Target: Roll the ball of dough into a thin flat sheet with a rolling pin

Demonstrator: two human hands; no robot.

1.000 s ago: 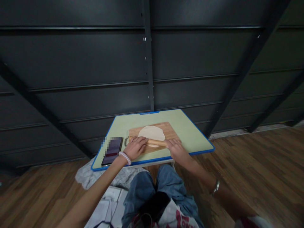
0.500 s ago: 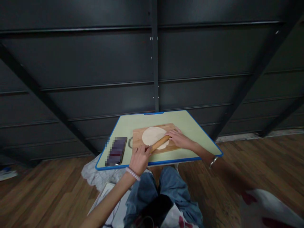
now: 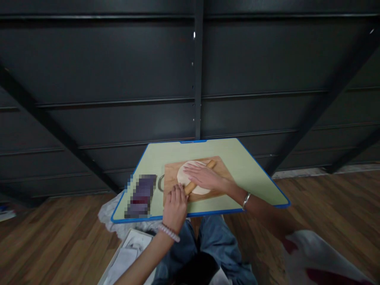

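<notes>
A flattened round of dough [image 3: 183,174] lies on a wooden cutting board [image 3: 171,173] with a metal handle at its left. Slantwise across the dough rests a wooden rolling pin [image 3: 190,187]. My left hand [image 3: 175,202] is closed around the pin's near-left end. With fingers stretched out, my right hand [image 3: 205,176] lies flat over the middle of the pin, its fingertips on the dough beyond. The pin's far-right end sticks out past that hand, and its middle is hidden beneath.
The board sits on a pale green folding table [image 3: 252,174] with a blue edge. A blurred-out phone [image 3: 141,196] lies at the table's left. Behind stands a dark metal panel wall [image 3: 142,63]. Below left is an open box [image 3: 130,253] with pale items.
My right hand has left the pin's far end and moved left, laying its fingers flat over the dough. My left hand stays at the pin's near end. The view has shifted slightly.
</notes>
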